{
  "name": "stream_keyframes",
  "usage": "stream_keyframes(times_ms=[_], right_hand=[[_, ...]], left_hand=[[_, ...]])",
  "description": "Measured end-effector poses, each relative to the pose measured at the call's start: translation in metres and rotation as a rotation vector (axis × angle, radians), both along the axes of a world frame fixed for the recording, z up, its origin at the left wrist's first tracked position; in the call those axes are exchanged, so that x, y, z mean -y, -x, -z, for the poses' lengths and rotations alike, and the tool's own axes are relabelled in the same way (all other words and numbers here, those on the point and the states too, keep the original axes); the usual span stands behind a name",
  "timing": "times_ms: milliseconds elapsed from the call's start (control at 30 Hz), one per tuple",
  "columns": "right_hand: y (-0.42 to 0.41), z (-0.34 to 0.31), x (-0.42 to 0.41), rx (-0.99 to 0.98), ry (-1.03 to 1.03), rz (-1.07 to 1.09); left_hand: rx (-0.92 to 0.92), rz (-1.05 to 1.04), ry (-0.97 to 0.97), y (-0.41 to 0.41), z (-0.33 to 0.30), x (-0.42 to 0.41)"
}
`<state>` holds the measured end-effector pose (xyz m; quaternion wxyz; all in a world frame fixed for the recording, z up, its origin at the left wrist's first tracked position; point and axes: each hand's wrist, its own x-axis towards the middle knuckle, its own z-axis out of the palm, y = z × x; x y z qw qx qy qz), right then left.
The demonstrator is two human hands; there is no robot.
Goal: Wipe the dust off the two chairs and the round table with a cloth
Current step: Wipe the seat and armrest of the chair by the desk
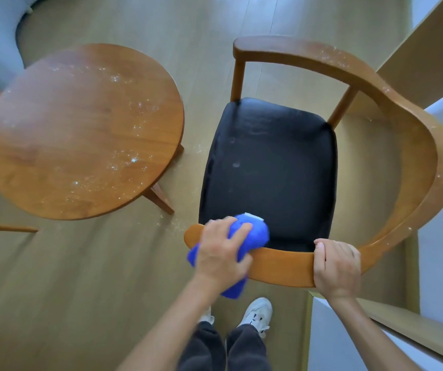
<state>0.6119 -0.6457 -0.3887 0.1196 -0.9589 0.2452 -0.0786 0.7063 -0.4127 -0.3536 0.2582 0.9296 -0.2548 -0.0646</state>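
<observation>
Cloth (252,231) gripped by left hand (221,253) on chair (281,266) rail's near end; right hand (336,267) clasped rail beside; floor (81,277) open betw. chair & round table (84,129).

Soft even daylight, edges bowed, left side blurred.

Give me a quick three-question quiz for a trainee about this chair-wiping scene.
1. True or false: the left hand presses the blue cloth on the chair's curved rail.
2. What does the right hand grip? A) the round table B) the chair's rail C) the cloth
3. Fill in: white dust specks show on the round ____.

Key: 1 true; 2 B; 3 table.
</observation>
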Motion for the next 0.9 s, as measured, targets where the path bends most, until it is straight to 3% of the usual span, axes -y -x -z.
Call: stream_keyframes(times_ms=[200, 367, 533, 667, 900], right_hand=[[-0.002, -0.002, -0.003, 0.004, -0.016, 0.029], [-0.003, -0.001, -0.003, -0.008, -0.026, 0.037], [-0.002, 0.001, 0.002, 0.026, -0.068, 0.03], [0.001, 0.002, 0.003, 0.041, -0.042, 0.001], [-0.001, -0.001, -0.002, 0.008, 0.006, -0.022]], left_hand=[[-0.126, -0.338, 0.065, -0.04, -0.002, -0.057], [0.036, -0.148, 0.061, 0.023, 0.0, 0.022], [-0.049, -0.098, 0.044, 0.066, -0.002, 0.109], [-0.023, 0.072, 0.076, 0.048, 0.002, 0.069], [0.07, -0.08, 0.008, -0.004, 0.008, -0.014]])
